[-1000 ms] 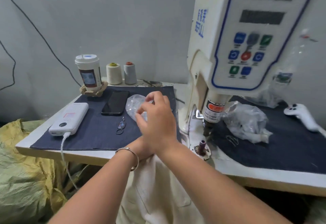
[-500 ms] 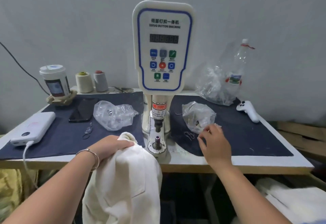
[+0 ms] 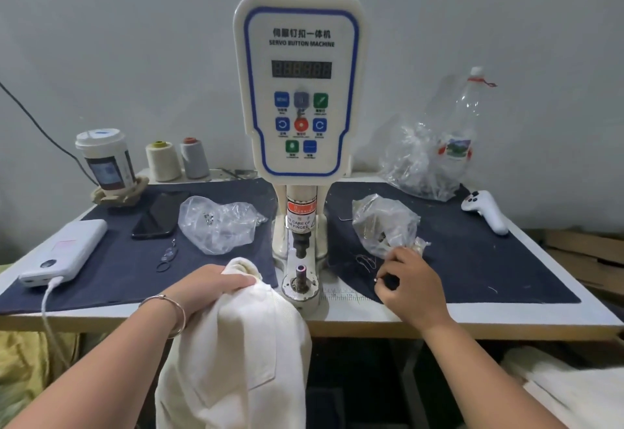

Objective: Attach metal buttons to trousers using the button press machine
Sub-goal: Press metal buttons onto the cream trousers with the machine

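The white servo button machine (image 3: 299, 90) stands at the middle of the table, with its lower die (image 3: 300, 271) just in front of me. My left hand (image 3: 209, 288) grips a bunched fold of the cream trousers (image 3: 236, 344), which hang over the table's front edge left of the die. My right hand (image 3: 410, 285) rests on the dark mat right of the die and pinches a tiny metal piece (image 3: 375, 280) between thumb and forefinger. A clear bag of button parts (image 3: 383, 224) lies just behind that hand. Another clear bag (image 3: 219, 222) lies left of the machine.
On the left of the dark mat (image 3: 489, 269) lie a white power bank (image 3: 66, 251) with cable, a black phone (image 3: 160, 214) and small rings. A cup (image 3: 104, 161) and two thread cones (image 3: 175, 160) stand at the back. A plastic bottle (image 3: 464, 127) and a white controller (image 3: 486, 210) sit right.
My view swung from the left side to face the machine. My right hand left the left bag, crossed to the right mat and now pinches a small piece; my left hand lifted the trousers.
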`<state>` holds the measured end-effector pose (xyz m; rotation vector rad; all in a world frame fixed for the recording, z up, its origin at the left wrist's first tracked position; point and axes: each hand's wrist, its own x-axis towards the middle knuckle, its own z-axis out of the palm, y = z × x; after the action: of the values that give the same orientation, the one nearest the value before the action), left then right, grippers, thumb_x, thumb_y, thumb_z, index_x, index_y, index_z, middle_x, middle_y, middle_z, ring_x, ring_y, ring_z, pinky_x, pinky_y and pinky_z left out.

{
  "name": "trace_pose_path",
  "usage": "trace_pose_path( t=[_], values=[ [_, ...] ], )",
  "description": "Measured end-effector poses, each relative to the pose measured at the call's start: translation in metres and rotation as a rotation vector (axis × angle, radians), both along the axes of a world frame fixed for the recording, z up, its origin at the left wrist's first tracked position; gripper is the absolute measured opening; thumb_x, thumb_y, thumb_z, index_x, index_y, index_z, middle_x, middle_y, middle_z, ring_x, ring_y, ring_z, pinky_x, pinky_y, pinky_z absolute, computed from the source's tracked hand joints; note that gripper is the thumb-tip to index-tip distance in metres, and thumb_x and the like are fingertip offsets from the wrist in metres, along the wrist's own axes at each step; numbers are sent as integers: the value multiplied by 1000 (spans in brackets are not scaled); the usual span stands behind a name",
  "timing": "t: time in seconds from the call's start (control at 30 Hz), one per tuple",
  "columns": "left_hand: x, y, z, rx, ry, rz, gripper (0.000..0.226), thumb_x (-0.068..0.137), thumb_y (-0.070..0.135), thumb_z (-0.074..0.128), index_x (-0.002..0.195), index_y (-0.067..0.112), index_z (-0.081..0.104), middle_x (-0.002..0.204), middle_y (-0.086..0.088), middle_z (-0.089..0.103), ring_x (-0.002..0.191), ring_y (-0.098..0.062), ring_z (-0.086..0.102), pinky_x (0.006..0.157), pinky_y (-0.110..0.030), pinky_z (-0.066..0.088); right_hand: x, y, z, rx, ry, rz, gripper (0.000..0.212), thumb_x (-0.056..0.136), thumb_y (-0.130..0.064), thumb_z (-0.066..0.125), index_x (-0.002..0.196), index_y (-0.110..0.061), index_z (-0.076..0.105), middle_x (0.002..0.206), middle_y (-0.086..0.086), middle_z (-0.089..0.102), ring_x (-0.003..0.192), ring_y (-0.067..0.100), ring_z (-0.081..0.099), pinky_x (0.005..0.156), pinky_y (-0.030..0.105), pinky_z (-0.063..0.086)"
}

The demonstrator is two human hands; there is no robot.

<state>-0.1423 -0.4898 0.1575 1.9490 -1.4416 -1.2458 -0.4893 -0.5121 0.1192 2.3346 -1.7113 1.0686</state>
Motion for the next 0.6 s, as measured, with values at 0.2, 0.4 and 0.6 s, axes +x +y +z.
trace_pose_path(
  t=[0.2, 0.4, 0.6],
  values=[
    [0, -4, -5, -18, 26, 25, 41, 53, 60, 74, 83, 33, 78, 84, 4, 77, 83, -18, 74, 82, -35, 54, -5, -6, 3, 167, -184, -16, 18, 69, -11, 75, 68, -26, 65, 77, -15, 57, 69, 4, 51, 58, 14, 35],
    [1, -4, -6, -22, 39, 5, 42, 55, 59, 74, 85, 30, 79, 87, 3, 78, 88, -19, 74, 91, -37, 53, -6, -14, 4, 349, -104, -3, 7, 79, -31, 76, 81, -33, 70, 86, -19, 54, 76, -1, 50, 62, 16, 35],
    [0, -2, -6, -37, 34, 18, 25, 69, 53, 77, 83, 32, 79, 83, 4, 77, 82, -18, 74, 77, -32, 54, -6, -13, 2, 359, -100, -7, 6, 84, -29, 73, 78, -31, 72, 87, -17, 55, 78, 2, 51, 63, 18, 36]
  ],
)
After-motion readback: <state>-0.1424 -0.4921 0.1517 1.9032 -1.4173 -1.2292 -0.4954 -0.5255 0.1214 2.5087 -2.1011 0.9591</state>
